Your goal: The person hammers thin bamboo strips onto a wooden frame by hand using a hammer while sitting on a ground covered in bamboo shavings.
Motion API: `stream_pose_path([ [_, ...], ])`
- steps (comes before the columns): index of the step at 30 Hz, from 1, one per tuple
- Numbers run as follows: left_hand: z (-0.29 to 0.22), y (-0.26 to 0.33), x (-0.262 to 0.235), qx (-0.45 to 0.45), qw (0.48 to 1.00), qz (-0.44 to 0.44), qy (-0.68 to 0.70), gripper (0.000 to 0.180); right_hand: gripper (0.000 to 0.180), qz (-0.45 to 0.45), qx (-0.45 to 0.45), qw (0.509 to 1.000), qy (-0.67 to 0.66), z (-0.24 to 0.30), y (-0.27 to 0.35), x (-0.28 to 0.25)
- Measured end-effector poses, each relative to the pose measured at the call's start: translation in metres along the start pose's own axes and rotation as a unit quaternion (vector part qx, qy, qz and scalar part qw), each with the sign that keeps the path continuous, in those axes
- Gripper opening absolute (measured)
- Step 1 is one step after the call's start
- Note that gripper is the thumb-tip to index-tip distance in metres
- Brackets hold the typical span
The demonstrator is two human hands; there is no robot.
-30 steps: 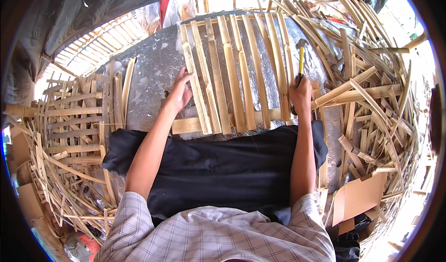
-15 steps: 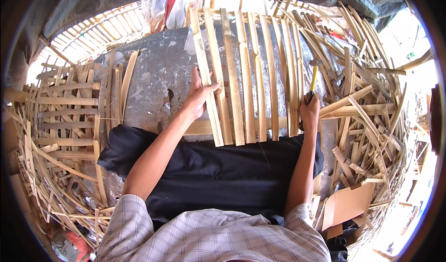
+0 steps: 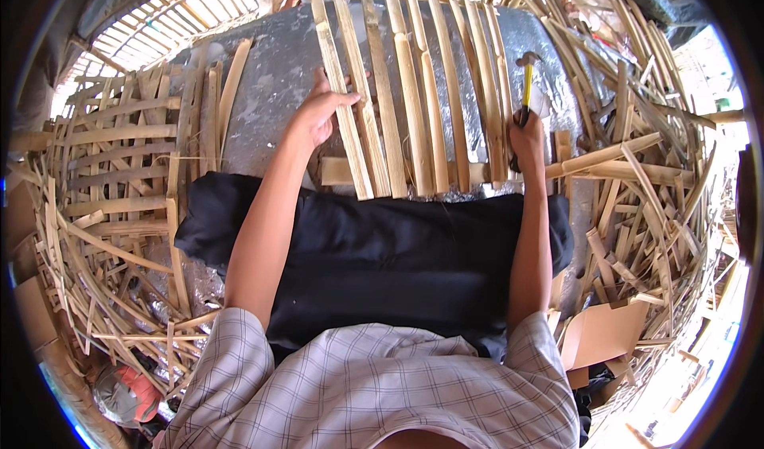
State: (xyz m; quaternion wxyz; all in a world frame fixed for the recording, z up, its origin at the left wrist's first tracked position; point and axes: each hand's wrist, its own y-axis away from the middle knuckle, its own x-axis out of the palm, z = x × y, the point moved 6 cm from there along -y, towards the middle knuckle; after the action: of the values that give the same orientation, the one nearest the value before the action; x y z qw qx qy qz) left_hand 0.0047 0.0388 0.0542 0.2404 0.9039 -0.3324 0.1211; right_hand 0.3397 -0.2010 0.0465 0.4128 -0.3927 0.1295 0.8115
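A panel of upright bamboo slats point(image 3: 422, 99) leans across the middle, its lower ends by the black cloth on my lap. My left hand point(image 3: 320, 113) is closed round the leftmost slats, thumb across the front and fingers partly hidden behind. In my right hand point(image 3: 525, 136), at the panel's right edge, is a hammer point(image 3: 527, 83) with a yellow and black handle, held upright with its metal head at the top. A flat crosswise bamboo strip point(image 3: 338, 171) shows behind the slats' lower ends.
Black cloth point(image 3: 398, 250) covers my lap. A slatted bamboo stack point(image 3: 119, 136) stands at left, with loose strips around it. Piled bamboo pieces point(image 3: 629, 234) fill the right side, near a cardboard box point(image 3: 605, 334). Behind the panel lies a grey sheet-covered surface point(image 3: 263, 91).
The whole view has shifted, so the panel, hands and lap appear higher in the picture. Both hands keep their holds on the slats and the hammer.
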Motion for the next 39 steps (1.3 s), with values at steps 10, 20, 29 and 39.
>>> stream_pose_path([
  [10, 0.010, -0.008, -0.031, -0.020, 1.000, -0.014, -0.020, 0.089, 0.013, 0.037, 0.044, 0.994, -0.094, -0.028, -0.011, 0.018],
  [20, 0.029, -0.026, -0.058, -0.013, 0.992, -0.042, -0.121, 0.044, 0.023, 0.055, 0.041, 0.983, -0.171, -0.054, -0.022, 0.027],
  [29, -0.004, 0.029, -0.041, -0.061, 0.905, -0.101, -0.408, 0.047, 0.015, 0.078, 0.081, 0.991, -0.072, -0.053, -0.024, 0.009],
  [39, 0.008, 0.089, -0.043, -0.124, 0.895, 0.032, -0.428, 0.023, 0.031, 0.082, 0.010, 0.996, 0.038, -0.018, -0.012, 0.021],
])
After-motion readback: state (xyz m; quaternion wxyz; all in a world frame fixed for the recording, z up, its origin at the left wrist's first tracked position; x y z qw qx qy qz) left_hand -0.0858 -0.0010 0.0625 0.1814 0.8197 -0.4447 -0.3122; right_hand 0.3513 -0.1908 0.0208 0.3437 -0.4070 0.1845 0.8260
